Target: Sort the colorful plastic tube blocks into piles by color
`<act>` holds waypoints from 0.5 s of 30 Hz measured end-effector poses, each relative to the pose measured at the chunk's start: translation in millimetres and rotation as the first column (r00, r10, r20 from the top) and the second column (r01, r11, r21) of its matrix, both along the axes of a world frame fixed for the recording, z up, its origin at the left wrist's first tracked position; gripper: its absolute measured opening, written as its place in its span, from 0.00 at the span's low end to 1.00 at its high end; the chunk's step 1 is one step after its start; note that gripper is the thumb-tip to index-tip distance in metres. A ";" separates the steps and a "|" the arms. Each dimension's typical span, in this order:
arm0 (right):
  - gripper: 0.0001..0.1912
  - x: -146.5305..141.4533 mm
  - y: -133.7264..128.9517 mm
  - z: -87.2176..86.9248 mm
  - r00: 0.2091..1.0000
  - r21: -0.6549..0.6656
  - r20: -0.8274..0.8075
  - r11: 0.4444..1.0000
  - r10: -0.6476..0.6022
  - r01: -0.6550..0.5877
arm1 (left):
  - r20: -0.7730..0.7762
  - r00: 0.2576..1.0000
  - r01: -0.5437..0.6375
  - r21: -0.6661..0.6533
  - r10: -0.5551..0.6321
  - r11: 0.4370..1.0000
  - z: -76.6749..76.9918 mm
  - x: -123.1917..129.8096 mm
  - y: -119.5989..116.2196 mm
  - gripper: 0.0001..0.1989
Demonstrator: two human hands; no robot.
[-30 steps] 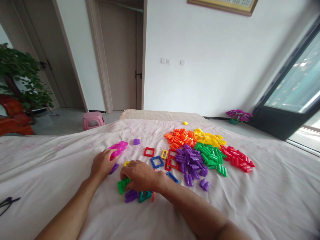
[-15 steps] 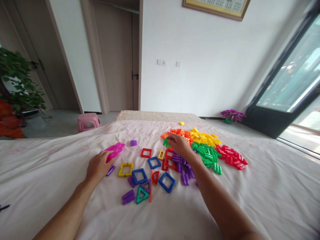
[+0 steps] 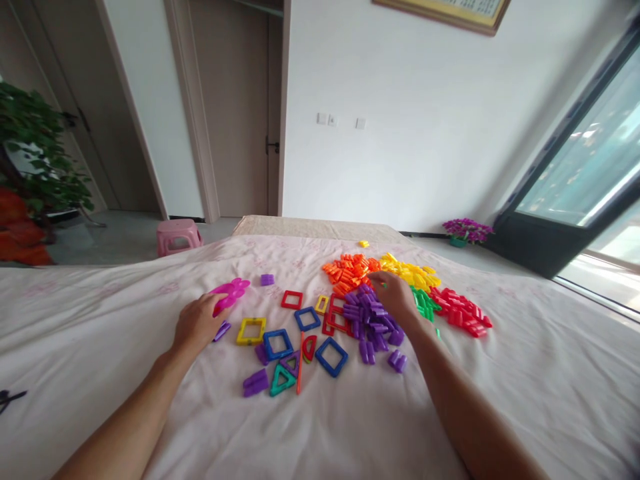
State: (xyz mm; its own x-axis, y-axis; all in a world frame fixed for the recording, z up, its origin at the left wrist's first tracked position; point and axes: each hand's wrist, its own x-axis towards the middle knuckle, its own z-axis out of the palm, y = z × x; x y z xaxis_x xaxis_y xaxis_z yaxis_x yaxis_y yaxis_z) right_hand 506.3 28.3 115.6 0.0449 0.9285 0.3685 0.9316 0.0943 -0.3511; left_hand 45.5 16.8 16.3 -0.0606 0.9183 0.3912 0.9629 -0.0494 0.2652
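Observation:
My left hand (image 3: pixel 196 321) is closed around the near end of a bright pink, flower-shaped plastic piece (image 3: pixel 234 291). A bit of red shows beside its fingers, and a small purple block (image 3: pixel 221 331) lies just below them. Over the block piles, my right hand (image 3: pixel 394 292) is bent with its fingertips pointing left and down. Whatever those fingers hold is hidden. Beneath and behind that hand lie green blocks (image 3: pixel 424 303), partly covered by it. Purple blocks (image 3: pixel 373 317) are heaped to its near left, orange blocks (image 3: pixel 350 272) to its far left.
Yellow blocks (image 3: pixel 413 272) and red blocks (image 3: pixel 460 312) form further piles. Magnetic frame tiles lie mid-cloth, among them a yellow square (image 3: pixel 241 331), a blue square (image 3: pixel 332 371) and a green triangle (image 3: pixel 283 393). A pink stool (image 3: pixel 179 237) stands beyond the cloth's left side.
My right hand has moved right, from beside the orange pile to over the green blocks. The green block seen at its fingertips no longer shows there. My left hand stays on the pink piece.

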 end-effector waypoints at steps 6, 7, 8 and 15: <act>0.11 -116.4 -41.1 -3.3 0.720 -0.133 -0.043 0.710 0.693 -0.692 | 0.003 1.000 0.004 0.005 -0.004 1.000 -0.5 0.3 -0.2 0.20; 0.10 -131.4 -48.3 -5.0 0.660 -0.150 -0.030 0.649 0.751 -0.746 | 0.004 1.000 0.007 0.010 -0.007 1.000 -0.6 0.5 -0.1 0.20; 0.10 -144.6 -54.3 -6.9 0.608 -0.166 -0.007 0.599 0.794 -0.783 | 0.004 1.000 0.008 0.015 -0.008 1.000 -0.7 0.6 0.0 0.20; 0.10 -193.7 -68.1 -20.8 0.518 -0.241 0.322 0.598 0.792 -0.765 | 0.006 1.000 0.006 0.013 -0.006 1.000 -1.0 0.8 0.1 0.19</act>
